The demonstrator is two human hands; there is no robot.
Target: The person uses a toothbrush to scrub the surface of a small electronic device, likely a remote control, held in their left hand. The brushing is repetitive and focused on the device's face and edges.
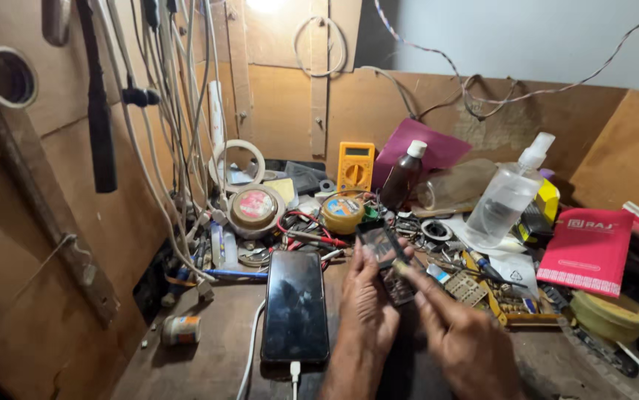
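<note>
My left hand holds a small dark keypad phone upright over the wooden workbench, fingers wrapped round its lower half. My right hand reaches in from the right, its index finger touching the phone's side near the keypad. Whether it pinches a small tool I cannot tell. A black smartphone lies flat just left of my left hand, with a white cable plugged into its near end.
Clutter fills the back of the bench: a yellow multimeter, a brown bottle, a clear pump bottle, a red booklet, round tins, tape rolls, wires hanging on the left wooden wall. A small jar lies near left.
</note>
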